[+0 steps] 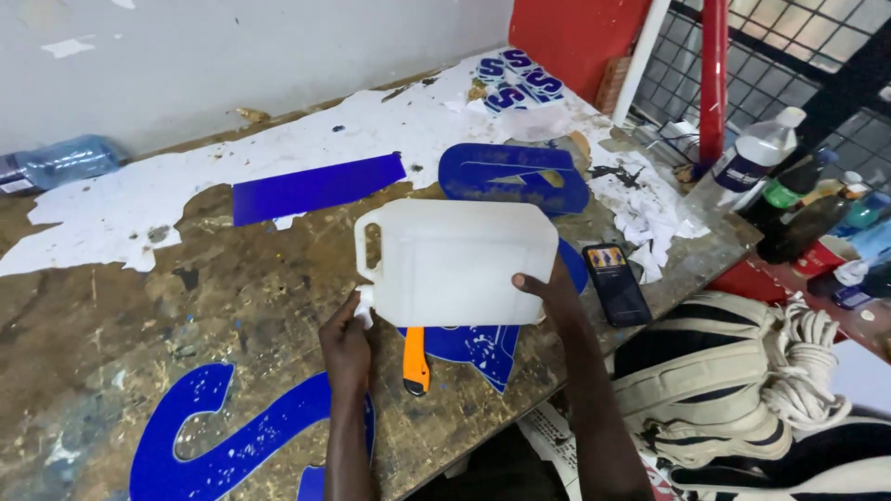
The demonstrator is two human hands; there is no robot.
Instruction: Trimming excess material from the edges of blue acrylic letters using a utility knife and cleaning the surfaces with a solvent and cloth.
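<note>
A scarred wooden workbench bears blue cut-out letters; above it a white plastic jug lies sideways, right hand gripping its base, left hand pinching its spout; an orange utility knife rests beneath.

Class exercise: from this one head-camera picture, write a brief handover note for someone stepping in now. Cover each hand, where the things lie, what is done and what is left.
Left hand: at the spout end of the white plastic jug.
Right hand: grips the jug's base edge, holding it on its side over the workbench.
Beneath it: orange utility knife on a blue cut-out piece. A phone lies to the right.
Done: blue letter shapes already cut.
Left: the jug shows no cut.
</note>
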